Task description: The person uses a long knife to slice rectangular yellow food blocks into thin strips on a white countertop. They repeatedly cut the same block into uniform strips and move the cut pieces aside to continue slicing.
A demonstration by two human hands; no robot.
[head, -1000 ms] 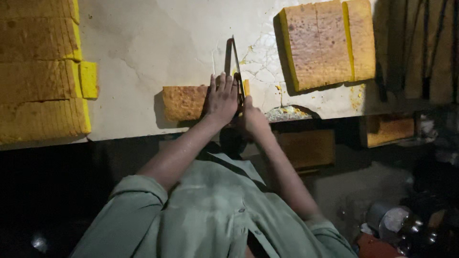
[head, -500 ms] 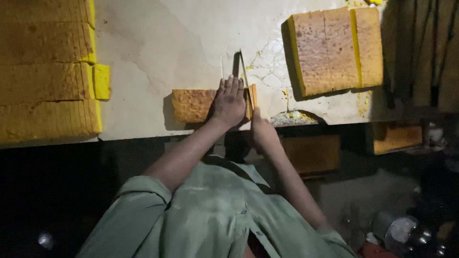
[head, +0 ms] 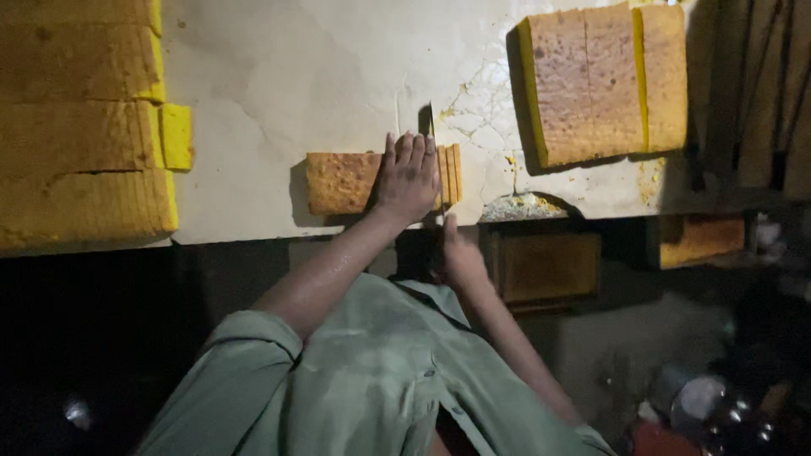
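Pale worktop (head: 279,76): near its front edge the left hand (head: 408,176) lies flat, fingers together, on a cake strip (head: 342,181); the right hand (head: 459,257) grips a knife (head: 432,139). Few slices (head: 453,173) cut; most remains.

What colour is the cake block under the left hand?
Golden-brown top, yellow cut edges: cake block, head view.

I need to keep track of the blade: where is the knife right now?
In the head view, the knife stands mid-table in the right hand, against the cake strip under the left hand.
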